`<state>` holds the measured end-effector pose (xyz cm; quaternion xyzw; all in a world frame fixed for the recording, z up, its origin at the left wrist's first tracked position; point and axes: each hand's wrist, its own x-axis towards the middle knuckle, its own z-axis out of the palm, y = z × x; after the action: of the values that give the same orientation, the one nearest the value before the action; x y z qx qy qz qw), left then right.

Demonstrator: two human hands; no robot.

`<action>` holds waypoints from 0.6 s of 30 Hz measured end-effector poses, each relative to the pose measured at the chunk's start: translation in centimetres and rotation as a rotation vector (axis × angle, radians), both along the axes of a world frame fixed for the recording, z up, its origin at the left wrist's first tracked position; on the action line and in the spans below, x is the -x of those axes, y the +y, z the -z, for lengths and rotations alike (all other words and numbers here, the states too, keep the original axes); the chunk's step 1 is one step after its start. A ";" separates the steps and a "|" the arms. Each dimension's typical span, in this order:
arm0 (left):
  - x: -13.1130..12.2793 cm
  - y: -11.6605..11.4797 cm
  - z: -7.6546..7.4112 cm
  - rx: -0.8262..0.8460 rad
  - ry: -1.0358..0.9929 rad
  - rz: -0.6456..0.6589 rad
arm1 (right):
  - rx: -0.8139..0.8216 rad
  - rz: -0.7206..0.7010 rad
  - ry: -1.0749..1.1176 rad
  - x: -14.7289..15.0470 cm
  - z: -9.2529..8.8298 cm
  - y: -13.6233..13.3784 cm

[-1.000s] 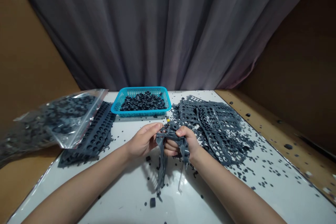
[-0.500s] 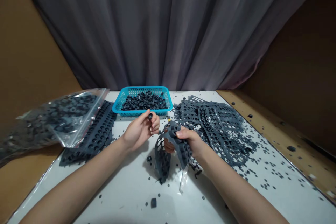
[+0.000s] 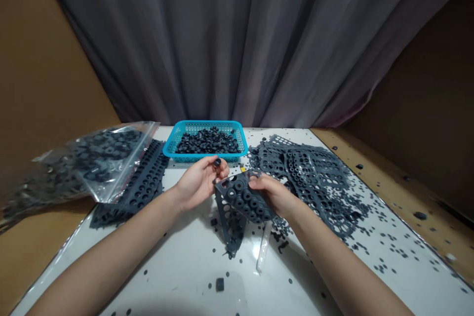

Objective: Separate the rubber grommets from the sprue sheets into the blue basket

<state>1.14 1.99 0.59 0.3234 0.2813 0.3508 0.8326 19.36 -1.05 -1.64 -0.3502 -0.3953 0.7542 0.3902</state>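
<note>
My left hand (image 3: 198, 182) is closed, palm partly up, with a small black round rubber piece (image 3: 217, 162) between thumb and fingers. My right hand (image 3: 274, 193) grips a dark grey rubber sheet (image 3: 248, 201), thumb on top. Ring-shaped pieces still sit in the sheet's near part. A folded part with open holes (image 3: 231, 232) hangs below toward the table. The fingertips of my left hand are close to the sheet's left edge; whether they touch it I cannot tell. Beyond my left hand stands a blue basket (image 3: 242, 144) holding many black pieces.
At left, a clear zip bag (image 3: 107, 168) of black pieces lies partly over stacked sheets (image 3: 142, 195). Holed sheets (image 3: 314, 168) pile up at right among scattered small discs. A white strip (image 3: 263, 249) and a black block (image 3: 219, 284) lie nearer on the white table (image 3: 177, 266).
My right hand has turned the sheet so its ringed face spreads flatter toward me, and its edge has come closer to my left hand. The left hand still holds the small black piece.
</note>
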 end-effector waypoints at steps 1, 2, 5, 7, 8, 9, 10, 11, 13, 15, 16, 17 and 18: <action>0.1 0.1 0.0 -0.032 0.010 -0.020 | 0.010 0.034 -0.024 0.1 -0.1 -0.1; 0.1 0.1 -0.1 -0.070 0.013 -0.047 | 0.017 0.052 -0.047 0.2 -0.3 -0.1; 0.6 0.3 -0.3 -0.172 0.006 -0.110 | -0.012 0.026 -0.083 0.5 -0.5 -0.2; 0.9 0.4 -0.5 -0.223 0.006 -0.111 | -0.047 0.014 -0.085 0.6 -0.4 -0.1; 1.1 0.4 -0.7 -0.248 0.013 -0.104 | -0.057 0.020 -0.084 0.6 -0.4 -0.1; 1.2 0.3 -0.9 -0.272 0.022 -0.095 | -0.061 0.027 -0.082 0.6 -0.3 0.0; 1.3 0.3 -1.1 -0.292 0.032 -0.082 | -0.059 0.033 -0.081 0.6 -0.3 0.0; 1.3 0.2 -1.3 -0.301 0.048 -0.064 | -0.055 0.037 -0.079 0.7 -0.3 0.1; 1.3 -0.1 -1.7 -0.303 0.126 -0.008 | -0.039 0.044 -0.077 0.7 -0.3 0.1; 1.2 -0.5 -1.9 -0.390 0.291 0.039 | -0.030 0.040 -0.078 0.7 -0.5 0.2; 1.1 -0.7 -2.0 -0.485 0.408 0.049 | -0.032 0.037 -0.079 0.7 -0.5 0.2; 1.0 -0.9 -2.0 -0.605 0.528 0.047 | -0.035 0.029 -0.081 0.7 -0.6 0.2; 1.0 -1.1 -2.0 -0.736 0.633 0.038 | -0.040 0.022 -0.082 0.7 -0.6 0.2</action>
<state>0.17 0.89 2.57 0.6921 0.3720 0.2963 0.5429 18.69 -0.86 -1.02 -0.3773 -0.4221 0.7270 0.3886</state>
